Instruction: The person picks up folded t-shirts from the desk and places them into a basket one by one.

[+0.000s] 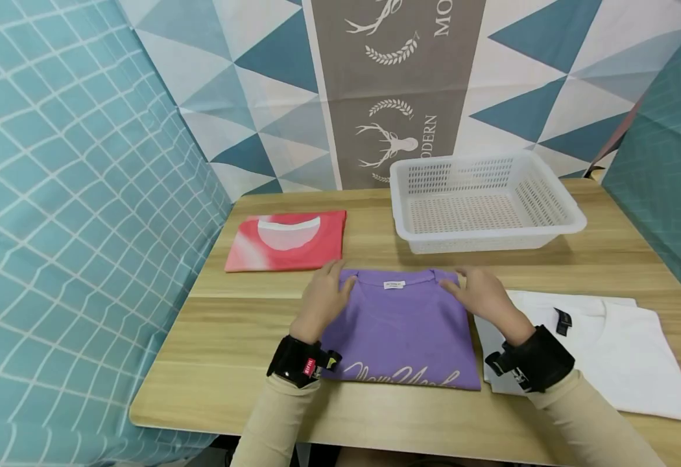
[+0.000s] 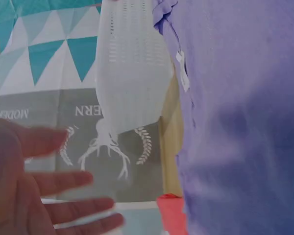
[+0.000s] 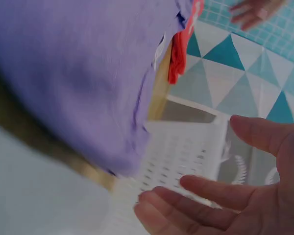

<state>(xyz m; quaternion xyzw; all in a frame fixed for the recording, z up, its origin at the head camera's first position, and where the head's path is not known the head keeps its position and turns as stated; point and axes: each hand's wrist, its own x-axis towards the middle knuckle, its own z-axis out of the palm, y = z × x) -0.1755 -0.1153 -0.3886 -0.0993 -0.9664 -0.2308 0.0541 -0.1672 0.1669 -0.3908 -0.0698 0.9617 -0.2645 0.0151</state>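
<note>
A folded purple T-shirt lies in front of me, its neckline and small white label at the far edge and light script along the near edge. My left hand is at its far left corner. At the far right corner is my right hand. The left wrist view shows the left hand with fingers spread, beside the purple cloth and holding nothing. Loosely extended fingers also show on the right hand, with a gap between them and the shirt.
A folded red-and-white shirt lies at the back left of the wooden table. The white perforated basket stands at the back right. White folded garments lie to the right, partly behind my right forearm. Patterned cloth hangs behind the table.
</note>
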